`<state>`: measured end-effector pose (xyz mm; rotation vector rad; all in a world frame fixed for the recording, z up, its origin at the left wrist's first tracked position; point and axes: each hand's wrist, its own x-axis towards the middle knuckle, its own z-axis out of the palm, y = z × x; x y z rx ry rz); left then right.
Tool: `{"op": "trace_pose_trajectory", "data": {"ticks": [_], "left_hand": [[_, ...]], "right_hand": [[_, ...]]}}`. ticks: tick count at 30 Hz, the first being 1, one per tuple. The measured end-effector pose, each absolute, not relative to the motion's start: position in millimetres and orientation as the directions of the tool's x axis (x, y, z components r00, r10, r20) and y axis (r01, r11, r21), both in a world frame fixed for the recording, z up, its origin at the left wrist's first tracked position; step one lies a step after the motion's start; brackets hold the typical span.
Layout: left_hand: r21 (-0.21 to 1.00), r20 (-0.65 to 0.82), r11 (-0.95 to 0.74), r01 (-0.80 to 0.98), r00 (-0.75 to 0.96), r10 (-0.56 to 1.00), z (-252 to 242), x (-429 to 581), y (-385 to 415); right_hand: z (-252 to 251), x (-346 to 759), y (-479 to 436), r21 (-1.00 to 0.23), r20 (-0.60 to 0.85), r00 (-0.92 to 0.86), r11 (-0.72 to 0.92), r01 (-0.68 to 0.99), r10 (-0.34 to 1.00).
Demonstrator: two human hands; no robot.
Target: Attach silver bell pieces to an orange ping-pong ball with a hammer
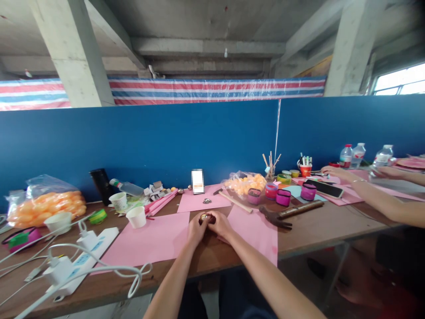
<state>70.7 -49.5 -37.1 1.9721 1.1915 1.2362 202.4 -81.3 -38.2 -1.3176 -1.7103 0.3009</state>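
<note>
My left hand (197, 229) and my right hand (219, 223) meet over the near middle of the table. Their fingers are closed around a small shiny round metal piece (205, 217), gold and silver in tone; its exact kind is too small to tell, and the fingers hide part of it. Just beyond them, a little cluster of silvery metal pieces (207, 201) lies on a pink paper sheet (189, 204). More pink sheets lie left (149, 241) and right (254, 230) of my hands.
A hammer (288, 212) and a wooden stick (235, 201) lie to the right, near a bag of orange balls (247, 182). At left are a power strip (88, 261) with cables, paper cups (136, 217) and another ball bag (49, 208). A co-worker's arm (381, 197) reaches in from the right.
</note>
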Motion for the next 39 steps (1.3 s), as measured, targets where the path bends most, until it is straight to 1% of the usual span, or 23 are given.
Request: {"op": "trace_pose_trajectory", "data": {"ticks": [20,39], "left_hand": [[0.777,0.441,-0.469,0.419,0.168,0.881,-36.3,71.1,-50.3],[0.781,0.428,-0.467,0.414,0.19,0.884,-38.1,70.3,-48.2]], "right_hand": [[-37.5,202.1,-82.0,-0.687,0.511,0.005,0.405,0.603,0.859],[-35.4,201.7,-83.9,-0.676,0.536,-0.008,0.435,0.594,0.844]]}}
